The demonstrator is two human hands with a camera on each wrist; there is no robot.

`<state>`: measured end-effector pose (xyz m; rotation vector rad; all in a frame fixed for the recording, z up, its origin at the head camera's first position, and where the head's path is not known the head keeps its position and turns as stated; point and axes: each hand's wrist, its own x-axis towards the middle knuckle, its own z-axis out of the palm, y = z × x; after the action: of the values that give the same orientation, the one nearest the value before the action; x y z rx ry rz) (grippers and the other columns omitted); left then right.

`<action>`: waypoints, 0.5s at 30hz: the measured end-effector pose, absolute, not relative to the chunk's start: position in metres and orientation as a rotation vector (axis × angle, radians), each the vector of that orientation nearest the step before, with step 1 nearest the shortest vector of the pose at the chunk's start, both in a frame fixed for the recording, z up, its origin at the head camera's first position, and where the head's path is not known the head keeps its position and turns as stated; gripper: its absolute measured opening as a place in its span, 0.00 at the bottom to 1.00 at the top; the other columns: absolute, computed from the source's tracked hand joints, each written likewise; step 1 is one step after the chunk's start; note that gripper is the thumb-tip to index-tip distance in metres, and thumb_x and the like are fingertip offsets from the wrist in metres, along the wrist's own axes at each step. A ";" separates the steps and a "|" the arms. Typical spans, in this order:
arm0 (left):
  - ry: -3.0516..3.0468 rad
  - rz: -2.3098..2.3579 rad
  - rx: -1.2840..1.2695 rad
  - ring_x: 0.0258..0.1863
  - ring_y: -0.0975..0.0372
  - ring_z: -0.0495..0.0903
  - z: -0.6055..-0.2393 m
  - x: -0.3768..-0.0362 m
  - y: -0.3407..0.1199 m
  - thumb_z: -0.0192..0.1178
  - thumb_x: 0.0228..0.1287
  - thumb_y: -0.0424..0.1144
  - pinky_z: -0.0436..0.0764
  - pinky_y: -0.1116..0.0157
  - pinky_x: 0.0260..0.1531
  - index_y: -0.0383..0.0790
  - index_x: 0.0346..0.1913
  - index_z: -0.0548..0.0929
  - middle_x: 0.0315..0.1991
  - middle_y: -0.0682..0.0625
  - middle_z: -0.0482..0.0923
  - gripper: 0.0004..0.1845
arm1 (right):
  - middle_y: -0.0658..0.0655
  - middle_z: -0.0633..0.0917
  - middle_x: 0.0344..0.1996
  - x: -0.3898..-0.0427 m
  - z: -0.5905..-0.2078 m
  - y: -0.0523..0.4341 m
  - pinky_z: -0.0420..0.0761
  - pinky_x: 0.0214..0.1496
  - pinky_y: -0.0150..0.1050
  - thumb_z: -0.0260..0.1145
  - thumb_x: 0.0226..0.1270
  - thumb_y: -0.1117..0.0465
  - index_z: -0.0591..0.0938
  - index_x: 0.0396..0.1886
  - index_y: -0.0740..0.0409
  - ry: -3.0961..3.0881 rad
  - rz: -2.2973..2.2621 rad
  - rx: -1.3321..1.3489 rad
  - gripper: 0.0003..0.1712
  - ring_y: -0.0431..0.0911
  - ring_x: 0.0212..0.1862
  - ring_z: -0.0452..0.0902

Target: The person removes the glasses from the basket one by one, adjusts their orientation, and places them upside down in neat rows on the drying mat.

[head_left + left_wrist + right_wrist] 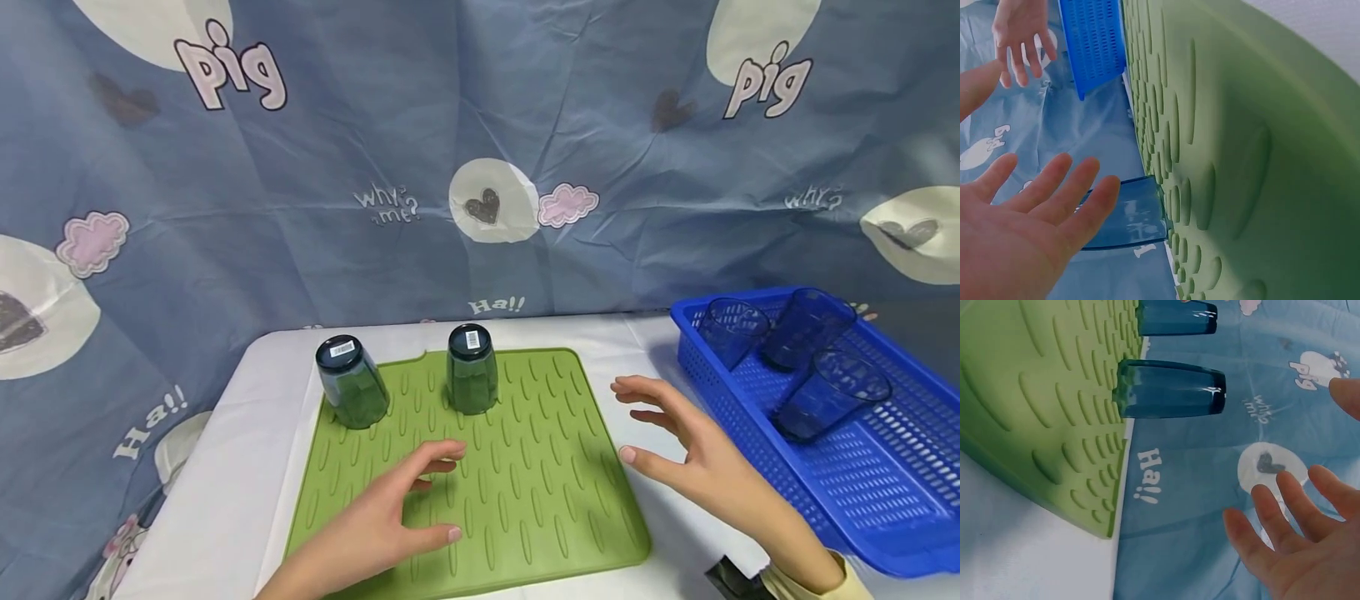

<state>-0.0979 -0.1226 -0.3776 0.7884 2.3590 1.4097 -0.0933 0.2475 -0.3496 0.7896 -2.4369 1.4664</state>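
Observation:
Two dark blue-green drinking glasses stand upside down at the back of a green ridged mat (540,500): one glass (352,383) at the left corner, the other glass (472,371) near the middle. Each has a white barcode label on its upturned base. My left hand (382,517) hovers over the front left of the mat, fingers relaxed, thumb apart, holding nothing. Past the mat's right edge my right hand (697,458) hangs in the air, also with nothing in it. In the right wrist view its fingers (1294,515) are spread loosely.
A blue plastic basket (750,467) with perforated walls stands on the right of the white-covered table (217,500). Inside it are three clear-looking glasses, one of them a tilted glass (828,396). A blue printed cloth (360,108) hangs behind the table.

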 end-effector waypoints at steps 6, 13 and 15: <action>2.356 1.418 0.828 0.65 0.58 0.70 -0.379 -0.097 -0.122 0.73 0.57 0.42 0.72 0.57 0.62 0.66 0.68 0.65 0.65 0.65 0.68 0.39 | 0.53 0.74 0.63 -0.091 -0.345 0.246 0.72 0.63 0.34 0.71 0.58 0.75 0.68 0.70 0.57 -2.417 1.451 0.812 0.40 0.50 0.65 0.68; 2.325 1.408 0.839 0.64 0.58 0.70 -0.382 -0.097 -0.122 0.72 0.58 0.43 0.72 0.57 0.62 0.66 0.68 0.64 0.66 0.58 0.69 0.38 | 0.60 0.75 0.62 -0.088 -0.338 0.246 0.72 0.63 0.35 0.69 0.54 0.81 0.70 0.68 0.64 -2.312 1.441 0.864 0.40 0.52 0.64 0.69; 2.323 1.405 0.850 0.64 0.58 0.71 -0.383 -0.098 -0.121 0.72 0.58 0.44 0.72 0.57 0.62 0.66 0.68 0.64 0.65 0.56 0.70 0.38 | 0.63 0.75 0.60 -0.085 -0.335 0.244 0.72 0.63 0.37 0.68 0.52 0.84 0.70 0.66 0.68 -2.251 1.479 0.878 0.39 0.52 0.63 0.70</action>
<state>-0.0978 -0.1215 -0.3832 0.8505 2.3227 1.4046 -0.0854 0.2443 -0.3348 0.8777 -2.2514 1.4786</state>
